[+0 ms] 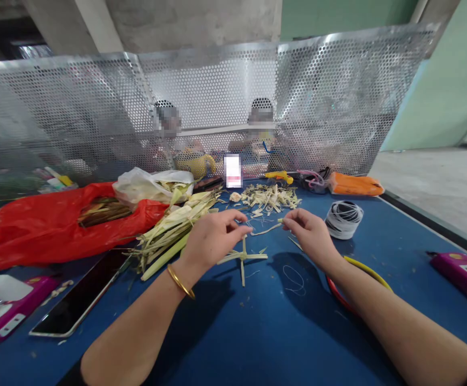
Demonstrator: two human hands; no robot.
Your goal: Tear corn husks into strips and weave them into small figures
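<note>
My right hand (309, 229) pinches one end of a thin pale strip of dried corn husk (266, 229) between thumb and fingertips. Across from it, my left hand (213, 236) is curled, with a gap between thumb and index finger. The strip's other end lies right by the left thumb tip; whether they touch I cannot tell. Just below my hands, a small cross made of husk strips (243, 262) lies flat on the blue table (253, 338). Loose thin thread (295, 281) curls on the table near my right wrist.
Left of my hands are a husk bundle (164, 236), a red plastic bag (56, 225) and a phone (82, 295). Behind lie husk scraps (271, 198) and a yellow tool (279, 176). A wire spool (343, 220) stands right. Two people sit beyond the perforated screen (213, 86).
</note>
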